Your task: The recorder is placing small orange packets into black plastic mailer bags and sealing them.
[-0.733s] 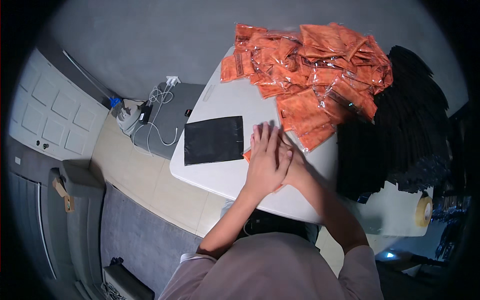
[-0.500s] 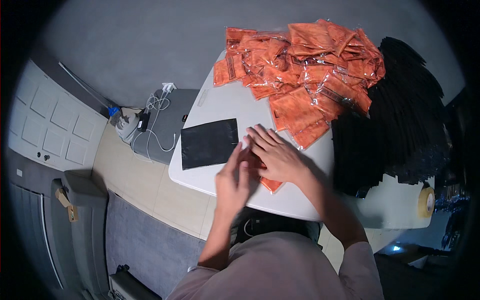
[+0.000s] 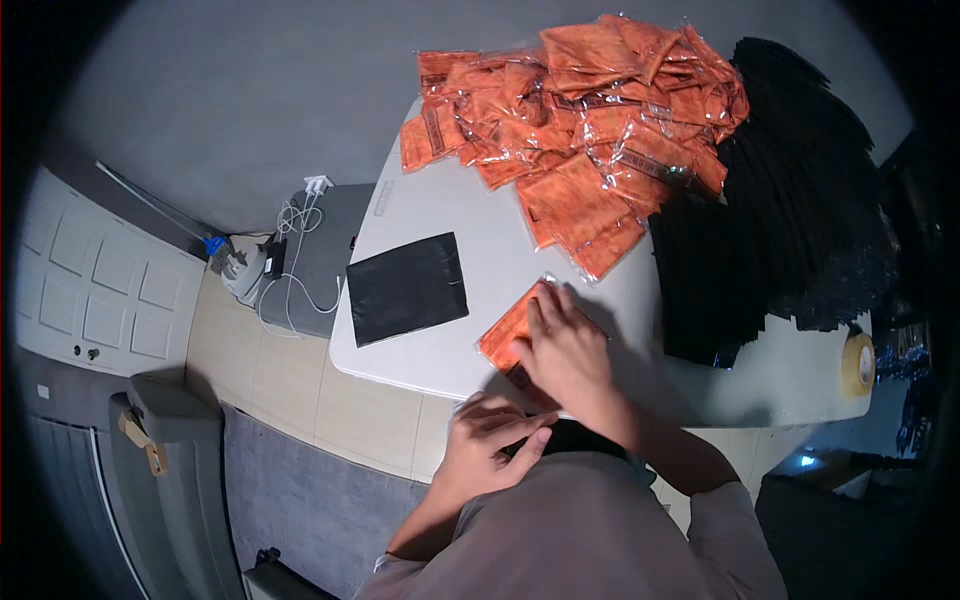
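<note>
Flat rectangular orange packet in clear, shiny film (image 3: 508, 326), lying beneath a bare right hand (image 3: 562, 345)

Item one: the orange packet. It is lying on a white, smooth-topped table with rounded corners (image 3: 455, 205), close to the near edge. The right hand is covering its middle and right part. Its left part is showing beside the index finger and thumb; its far corner is showing just beyond the fingertips. A dark patch is appearing below the thumb.

Item two: the right hand. The fingers are bending slightly and lying close together, tips down on the packet; the thumb is standing apart from them, toward the packet's left side.

Item three: a bare left hand (image 3: 487, 447). It is hovering at the table's near edge, below the packet. Its fingers are curling, with the thumb tip and index fingertip coming near each other; whether they are pinching any film, one cannot tell.

Item four: a flat, black, rectangular pouch with a dull sheen (image 3: 408, 290), lying left of the orange packet, apart from both hands.

Item five: a heaped pile of orange film-wrapped packets (image 3: 570, 120), covering the table's far side.

Item six: a broad stack of black, thin, layered pieces (image 3: 790, 210), lying to the right.

Item seven: a roll of yellowish tape (image 3: 857, 366), sitting at far right.
</note>
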Demonstrator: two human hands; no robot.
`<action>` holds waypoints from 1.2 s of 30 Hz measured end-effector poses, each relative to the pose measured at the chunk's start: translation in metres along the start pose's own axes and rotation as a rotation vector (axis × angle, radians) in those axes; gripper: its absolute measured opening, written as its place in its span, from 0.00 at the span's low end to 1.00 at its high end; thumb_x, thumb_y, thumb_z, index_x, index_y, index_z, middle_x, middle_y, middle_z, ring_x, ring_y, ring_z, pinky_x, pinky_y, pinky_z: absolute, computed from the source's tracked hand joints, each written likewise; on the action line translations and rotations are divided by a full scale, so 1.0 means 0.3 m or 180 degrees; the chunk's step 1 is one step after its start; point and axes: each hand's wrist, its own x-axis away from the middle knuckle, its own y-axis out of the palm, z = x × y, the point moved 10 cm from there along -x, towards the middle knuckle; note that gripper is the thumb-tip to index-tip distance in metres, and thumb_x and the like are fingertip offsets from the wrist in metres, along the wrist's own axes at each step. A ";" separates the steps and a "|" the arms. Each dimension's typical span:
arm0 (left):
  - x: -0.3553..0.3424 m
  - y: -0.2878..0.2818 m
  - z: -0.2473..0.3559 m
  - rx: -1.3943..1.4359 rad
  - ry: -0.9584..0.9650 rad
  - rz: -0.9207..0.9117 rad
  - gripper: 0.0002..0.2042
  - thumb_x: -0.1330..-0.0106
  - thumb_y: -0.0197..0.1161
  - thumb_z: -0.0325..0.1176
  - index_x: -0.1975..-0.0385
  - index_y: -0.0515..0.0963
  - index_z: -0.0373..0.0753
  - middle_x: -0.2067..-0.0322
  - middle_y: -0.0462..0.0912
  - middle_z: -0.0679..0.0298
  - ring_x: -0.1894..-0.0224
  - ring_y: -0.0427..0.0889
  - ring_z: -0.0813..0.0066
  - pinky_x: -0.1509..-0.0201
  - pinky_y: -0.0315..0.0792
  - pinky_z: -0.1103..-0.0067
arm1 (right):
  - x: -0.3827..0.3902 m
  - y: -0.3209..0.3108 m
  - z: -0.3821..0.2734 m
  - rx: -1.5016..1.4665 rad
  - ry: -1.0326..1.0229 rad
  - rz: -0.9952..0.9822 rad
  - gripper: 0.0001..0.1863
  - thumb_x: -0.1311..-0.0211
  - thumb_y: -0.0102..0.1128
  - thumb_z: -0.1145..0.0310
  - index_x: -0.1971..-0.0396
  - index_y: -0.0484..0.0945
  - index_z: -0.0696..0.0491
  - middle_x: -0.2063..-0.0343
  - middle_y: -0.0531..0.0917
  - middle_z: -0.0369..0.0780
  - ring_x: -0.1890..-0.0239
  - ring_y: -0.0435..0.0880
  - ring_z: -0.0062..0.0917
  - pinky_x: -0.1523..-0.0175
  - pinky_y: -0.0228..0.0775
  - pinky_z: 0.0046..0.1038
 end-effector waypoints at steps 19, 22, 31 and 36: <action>-0.044 0.003 -0.205 -0.0482 0.0217 -0.0733 0.22 0.37 0.76 0.45 0.48 0.87 0.38 0.40 0.85 0.55 0.33 0.81 0.58 0.31 0.74 0.64 | 0.179 -0.140 0.005 -0.0944 -0.1458 -0.0108 0.41 0.45 0.79 0.48 0.37 0.78 0.60 0.29 0.74 0.46 0.23 0.66 0.43 0.21 0.58 0.47; -0.026 0.031 -0.169 -0.0629 0.0286 -0.0911 0.31 0.48 0.81 0.51 0.46 0.87 0.41 0.35 0.81 0.60 0.27 0.74 0.63 0.25 0.68 0.62 | 0.254 -0.115 0.044 -0.1138 -0.1224 -0.0431 0.44 0.47 0.79 0.43 0.37 0.79 0.59 0.32 0.78 0.44 0.25 0.70 0.39 0.21 0.58 0.48; -0.002 0.015 -0.188 -0.0529 0.0529 -0.0668 0.20 0.40 0.76 0.34 0.46 0.87 0.40 0.41 0.87 0.62 0.34 0.82 0.65 0.28 0.73 0.64 | 0.247 -0.087 0.059 -0.0748 -0.1338 -0.0547 0.33 0.45 0.80 0.52 0.44 0.83 0.57 0.31 0.77 0.43 0.24 0.70 0.38 0.23 0.60 0.45; -0.024 -0.023 -0.164 -0.0496 0.0590 -0.0420 0.16 0.40 0.76 0.32 0.52 0.88 0.38 0.50 0.91 0.61 0.45 0.89 0.63 0.35 0.79 0.65 | 0.120 -0.185 0.009 -0.0595 -0.1268 -0.0533 0.39 0.52 0.81 0.41 0.53 0.77 0.59 0.24 0.59 0.59 0.21 0.54 0.60 0.23 0.54 0.56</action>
